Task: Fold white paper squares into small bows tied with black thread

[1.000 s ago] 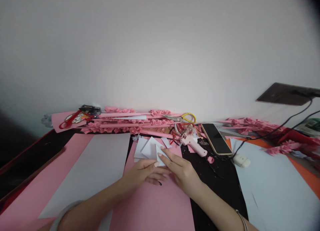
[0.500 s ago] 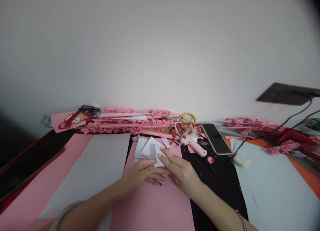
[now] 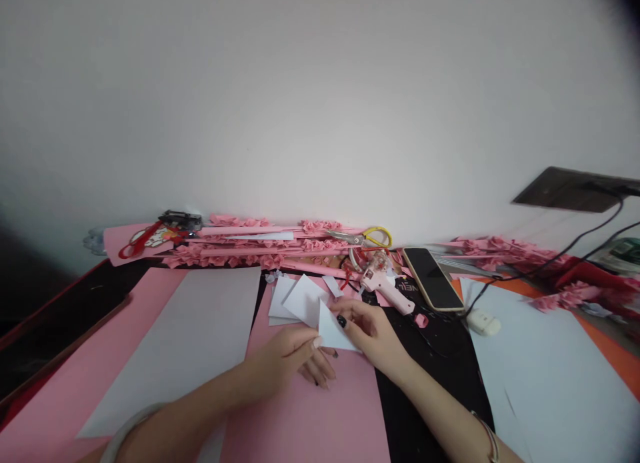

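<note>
Between my two hands is a small piece of white paper (image 3: 336, 332), raised a little over a pink sheet (image 3: 320, 423) and looking triangular. My left hand (image 3: 295, 359) pinches its lower left corner between thumb and fingers. On its right side, the thumb and fingers of my right hand (image 3: 367, 329) close on the edge. Just beyond the hands lie several white paper squares (image 3: 303, 299), loosely overlapped. A small white paper strip (image 3: 333, 285) rests to the right of them.
A pink glue gun (image 3: 387, 289), a phone (image 3: 433, 279) and a white case (image 3: 483, 322) lie to the right. Yellow-handled scissors (image 3: 360, 238) sit on pink paper flower stems (image 3: 245, 251) along the wall. Large white sheets (image 3: 185, 336) flank both sides. A black cable (image 3: 535, 269) crosses the right.
The white paper has turned and shifted slightly right and toward me. My right hand has gone from lying over it with extended fingers to pinching its right side.
</note>
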### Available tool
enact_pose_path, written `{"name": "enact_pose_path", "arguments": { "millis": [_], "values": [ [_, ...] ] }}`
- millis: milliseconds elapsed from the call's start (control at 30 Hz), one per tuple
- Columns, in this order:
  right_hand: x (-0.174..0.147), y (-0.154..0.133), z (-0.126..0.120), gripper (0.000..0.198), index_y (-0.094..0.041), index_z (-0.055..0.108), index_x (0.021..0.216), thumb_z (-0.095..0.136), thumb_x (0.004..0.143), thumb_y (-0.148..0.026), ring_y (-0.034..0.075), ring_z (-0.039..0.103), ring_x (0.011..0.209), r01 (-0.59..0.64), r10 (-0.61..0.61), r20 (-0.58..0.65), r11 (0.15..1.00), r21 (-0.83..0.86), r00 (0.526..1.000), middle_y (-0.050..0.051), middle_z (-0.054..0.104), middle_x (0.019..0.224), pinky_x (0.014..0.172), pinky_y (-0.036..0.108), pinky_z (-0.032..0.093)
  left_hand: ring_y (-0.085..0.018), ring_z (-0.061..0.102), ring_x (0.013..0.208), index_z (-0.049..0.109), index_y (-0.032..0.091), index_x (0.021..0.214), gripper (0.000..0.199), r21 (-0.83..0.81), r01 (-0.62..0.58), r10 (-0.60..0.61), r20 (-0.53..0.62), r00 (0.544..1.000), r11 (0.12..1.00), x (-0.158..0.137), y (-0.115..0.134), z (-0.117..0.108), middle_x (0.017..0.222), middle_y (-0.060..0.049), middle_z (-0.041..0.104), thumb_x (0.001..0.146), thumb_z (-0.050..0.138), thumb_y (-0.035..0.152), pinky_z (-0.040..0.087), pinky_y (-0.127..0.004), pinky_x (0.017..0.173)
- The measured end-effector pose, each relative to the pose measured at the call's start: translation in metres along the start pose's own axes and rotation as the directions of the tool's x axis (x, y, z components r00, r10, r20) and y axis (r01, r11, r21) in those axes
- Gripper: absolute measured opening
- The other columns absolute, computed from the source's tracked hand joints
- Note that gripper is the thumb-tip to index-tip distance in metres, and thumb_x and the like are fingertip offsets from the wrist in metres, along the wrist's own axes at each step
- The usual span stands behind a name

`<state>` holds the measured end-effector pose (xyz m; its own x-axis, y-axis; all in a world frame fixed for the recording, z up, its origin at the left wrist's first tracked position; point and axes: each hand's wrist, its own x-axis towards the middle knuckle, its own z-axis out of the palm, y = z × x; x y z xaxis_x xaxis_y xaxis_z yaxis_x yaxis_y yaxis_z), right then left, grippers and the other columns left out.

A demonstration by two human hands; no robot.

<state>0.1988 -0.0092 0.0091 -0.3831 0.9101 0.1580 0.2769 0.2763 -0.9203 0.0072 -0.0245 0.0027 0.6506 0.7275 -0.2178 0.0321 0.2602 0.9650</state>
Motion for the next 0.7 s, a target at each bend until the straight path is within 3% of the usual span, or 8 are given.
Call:
{"name": "enact_pose_path", "arguments": {
  "millis": [100, 267, 500, 700],
  "values": [
    [0.0044, -0.0005, -0.0006, 0.028, -0.013, 0.056, 0.068, 0.056, 0.079, -0.039, 0.007, 0.043, 0.044, -0.217, 0.188, 0.207, 0.968, 0.127, 0.96, -0.003, 0.05, 0.053, 0.041, 0.017, 0.031, -0.019, 0.067, 0.067, 0.058, 0.013, 0.087, 0.035, 0.034, -0.018, 0.016, 0.065, 0.998, 0.999, -0.0025, 0.0011, 0.0003, 0.077, -0.012, 0.071, 0.088, 0.039, 0.042, 0.05, -0.031, 0.064],
    [0.0048, -0.006, -0.0021, 0.032, -0.013, 0.055, 0.068, 0.056, 0.077, -0.043, 0.004, 0.033, 0.038, -0.368, 0.284, 0.37, 0.912, 0.179, 0.885, -0.004, 0.05, 0.05, 0.035, 0.015, 0.022, -0.018, 0.066, 0.067, 0.059, 0.013, 0.09, 0.035, 0.045, -0.018, 0.013, 0.112, 0.994, 0.999, -0.0041, 0.0021, -0.0014, 0.077, -0.012, 0.071, 0.089, 0.038, 0.04, 0.05, -0.029, 0.064],
    [0.0028, -0.0054, -0.0009, 0.031, -0.012, 0.056, 0.066, 0.055, 0.079, -0.04, 0.004, 0.035, 0.035, -0.388, 0.289, 0.385, 0.898, 0.208, 0.876, -0.003, 0.052, 0.05, 0.033, 0.015, 0.024, -0.018, 0.066, 0.065, 0.061, 0.012, 0.087, 0.03, -0.031, 0.011, -0.006, 0.151, 0.988, 0.999, -0.0031, 0.0048, -0.0034, 0.077, -0.012, 0.072, 0.089, 0.039, 0.034, 0.047, -0.027, 0.062],
    [0.0023, -0.0021, 0.0018, 0.031, -0.013, 0.055, 0.063, 0.056, 0.078, -0.04, 0.004, 0.035, 0.035, -0.379, 0.29, 0.339, 0.896, 0.233, 0.895, -0.004, 0.051, 0.048, 0.034, 0.016, 0.023, -0.019, 0.066, 0.065, 0.062, 0.011, 0.082, 0.033, -0.076, 0.076, -0.069, 0.089, 0.994, 0.994, -0.0019, 0.0061, -0.0037, 0.075, -0.012, 0.072, 0.087, 0.041, 0.036, 0.047, -0.027, 0.06]
  ]
}}
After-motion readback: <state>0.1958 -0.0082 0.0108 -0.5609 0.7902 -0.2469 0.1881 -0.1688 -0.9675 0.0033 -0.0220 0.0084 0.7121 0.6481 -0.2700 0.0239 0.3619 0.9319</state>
